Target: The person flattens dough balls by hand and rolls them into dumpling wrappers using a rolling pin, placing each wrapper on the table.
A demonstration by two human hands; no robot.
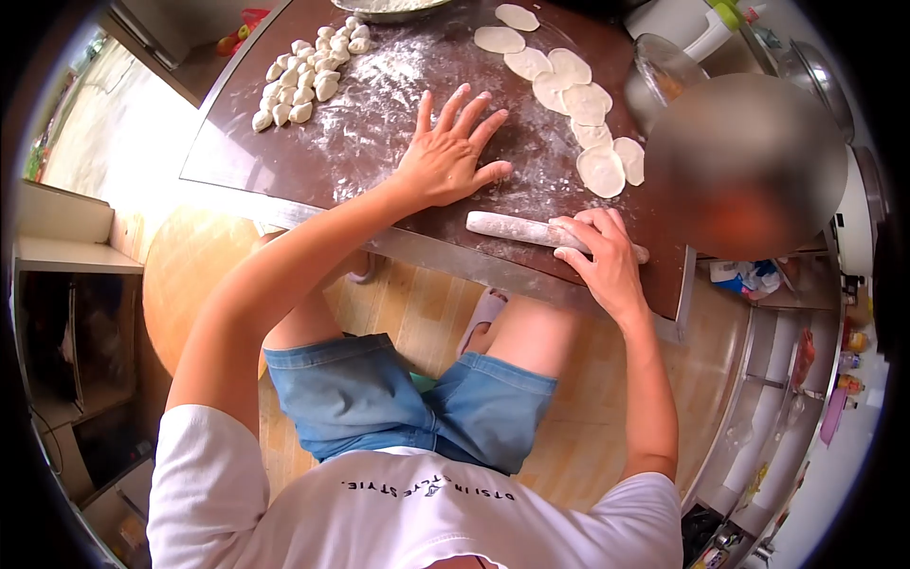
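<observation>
My left hand (450,156) rests with its fingers spread on the floured brown tabletop (303,171); whether something lies beneath the palm is hidden. In my right hand (607,256) is a flour-dusted rolling pin (507,228), gripped near its right end and lying along the table's front edge. Just beyond that hand, thin round dough wrappers (601,172) run in an overlapping line toward the far side. Several small lumps of dough (305,78) sit in a cluster at the table's far left, beyond my left hand.
A bowl with white flour (389,8) stands at the far edge. A metal bowl (659,71) is at the right, near a blurred round shape (749,166). A round wooden stool (194,284) stands at the left, and shelves (758,408) line the right side.
</observation>
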